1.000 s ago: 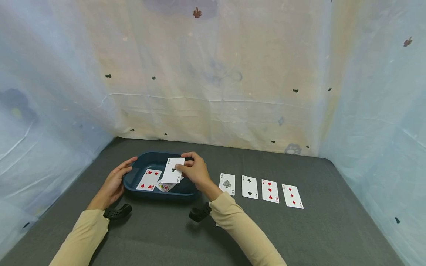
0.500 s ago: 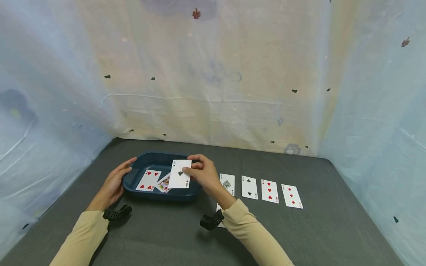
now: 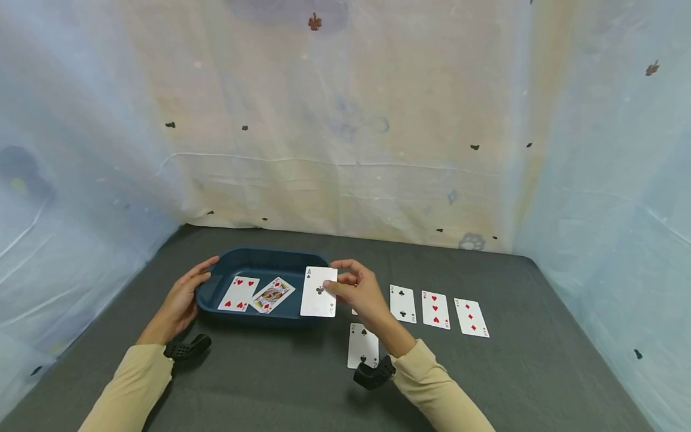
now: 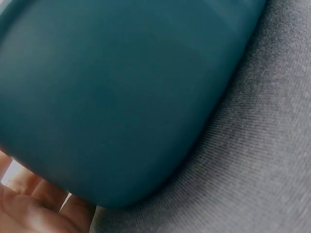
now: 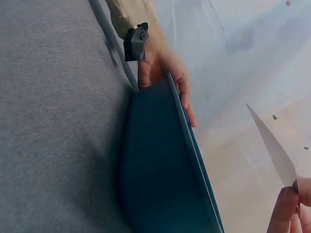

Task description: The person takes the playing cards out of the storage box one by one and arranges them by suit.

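Note:
My right hand (image 3: 360, 293) pinches an ace of clubs (image 3: 318, 291) by its right edge, holding it in the air at the right end of a dark blue tray (image 3: 259, 261). In the right wrist view the card (image 5: 273, 148) shows edge-on above the fingertips (image 5: 282, 209). My left hand (image 3: 183, 295) rests against the tray's left wall; its fingers (image 4: 29, 206) lie under the tray wall (image 4: 116, 97). Inside the tray lie a four of hearts (image 3: 239, 293) and a face card (image 3: 272, 294).
On the dark grey table (image 3: 540, 372), a row runs right of my hand: two of clubs (image 3: 402, 303), three of hearts (image 3: 435, 309), three of diamonds (image 3: 471, 317). A two of spades (image 3: 362, 345) lies nearer me. Draped pale cloth (image 3: 345, 120) walls the back and sides.
My right hand has carried the ace of clubs rightward, from over the tray's middle to its right end, uncovering the face card. The left hand has stayed on the tray.

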Available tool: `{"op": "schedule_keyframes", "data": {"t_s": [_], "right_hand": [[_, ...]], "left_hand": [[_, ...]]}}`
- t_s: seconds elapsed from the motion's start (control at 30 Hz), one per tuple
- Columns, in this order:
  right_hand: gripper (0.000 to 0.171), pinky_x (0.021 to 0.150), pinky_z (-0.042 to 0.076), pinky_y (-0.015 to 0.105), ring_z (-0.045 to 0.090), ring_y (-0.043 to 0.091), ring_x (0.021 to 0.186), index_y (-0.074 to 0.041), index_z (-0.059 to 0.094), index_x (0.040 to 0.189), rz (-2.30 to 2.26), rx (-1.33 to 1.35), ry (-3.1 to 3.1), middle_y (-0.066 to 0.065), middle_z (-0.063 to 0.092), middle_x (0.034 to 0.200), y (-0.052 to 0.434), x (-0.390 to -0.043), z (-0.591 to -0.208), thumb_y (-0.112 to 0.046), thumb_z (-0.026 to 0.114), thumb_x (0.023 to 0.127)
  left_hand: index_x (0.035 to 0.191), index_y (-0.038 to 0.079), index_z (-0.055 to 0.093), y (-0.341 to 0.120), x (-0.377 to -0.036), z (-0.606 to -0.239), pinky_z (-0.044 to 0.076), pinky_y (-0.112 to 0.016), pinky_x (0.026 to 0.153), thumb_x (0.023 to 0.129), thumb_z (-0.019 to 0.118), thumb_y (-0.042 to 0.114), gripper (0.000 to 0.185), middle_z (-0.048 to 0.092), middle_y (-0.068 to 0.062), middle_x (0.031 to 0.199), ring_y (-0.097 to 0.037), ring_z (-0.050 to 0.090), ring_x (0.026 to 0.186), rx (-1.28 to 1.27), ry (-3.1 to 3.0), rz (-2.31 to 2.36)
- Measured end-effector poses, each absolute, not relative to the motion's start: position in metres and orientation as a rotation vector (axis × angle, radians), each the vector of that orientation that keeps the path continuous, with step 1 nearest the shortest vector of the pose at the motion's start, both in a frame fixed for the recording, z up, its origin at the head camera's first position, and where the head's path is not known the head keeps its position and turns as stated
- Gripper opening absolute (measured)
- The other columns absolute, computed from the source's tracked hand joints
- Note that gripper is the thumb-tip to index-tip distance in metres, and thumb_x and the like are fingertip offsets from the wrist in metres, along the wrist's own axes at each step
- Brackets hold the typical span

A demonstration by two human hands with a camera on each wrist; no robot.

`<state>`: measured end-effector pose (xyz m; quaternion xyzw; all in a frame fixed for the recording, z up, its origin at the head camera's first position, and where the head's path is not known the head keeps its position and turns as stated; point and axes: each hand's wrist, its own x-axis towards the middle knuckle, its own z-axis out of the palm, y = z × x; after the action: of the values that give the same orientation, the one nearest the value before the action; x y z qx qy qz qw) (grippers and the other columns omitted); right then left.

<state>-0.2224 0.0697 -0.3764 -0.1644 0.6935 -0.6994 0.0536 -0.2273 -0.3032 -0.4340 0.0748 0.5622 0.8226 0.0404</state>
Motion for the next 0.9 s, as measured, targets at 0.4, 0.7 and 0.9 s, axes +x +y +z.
{"op": "schedule_keyframes", "data": {"t_s": [0.4, 0.7, 0.9], "right_hand": [[0.041, 0.072, 0.054, 0.036, 0.065, 0.018, 0.079, -0.001, 0.056, 0.125, -2.145, -0.433, 2.121, 0.006, 0.067, 0.082, 0.103, -0.211, -0.382, -0.001, 0.07, 0.086], [0.043, 0.064, 0.05, 0.034, 0.056, 0.016, 0.071, -0.001, 0.057, 0.125, -2.093, -0.301, 2.23, 0.004, 0.065, 0.077, 0.132, -0.205, -0.389, -0.003, 0.073, 0.085], [0.042, 0.062, 0.049, 0.033, 0.057, 0.014, 0.068, 0.0, 0.058, 0.123, -2.105, -0.221, 2.24, 0.003, 0.065, 0.075, 0.151, -0.202, -0.396, 0.0, 0.073, 0.084]], "left_hand": [[0.153, 0.01, 0.028, -0.304, -0.228, -0.435, 0.054, -0.026, 0.069, 0.107, 0.038, 0.015, 0.047, 0.057, 0.0, 0.125, -0.015, 0.068, 0.083, 0.248, 1.71, 2.522], [0.152, 0.011, 0.029, -0.304, -0.228, -0.436, 0.054, -0.027, 0.07, 0.107, 0.04, 0.016, 0.047, 0.057, 0.0, 0.125, -0.015, 0.068, 0.083, 0.244, 1.751, 2.5], [0.153, 0.012, 0.028, -0.304, -0.227, -0.435, 0.054, -0.026, 0.068, 0.106, 0.041, 0.018, 0.048, 0.054, 0.001, 0.126, -0.015, 0.068, 0.081, 0.206, 1.785, 2.483]]}}
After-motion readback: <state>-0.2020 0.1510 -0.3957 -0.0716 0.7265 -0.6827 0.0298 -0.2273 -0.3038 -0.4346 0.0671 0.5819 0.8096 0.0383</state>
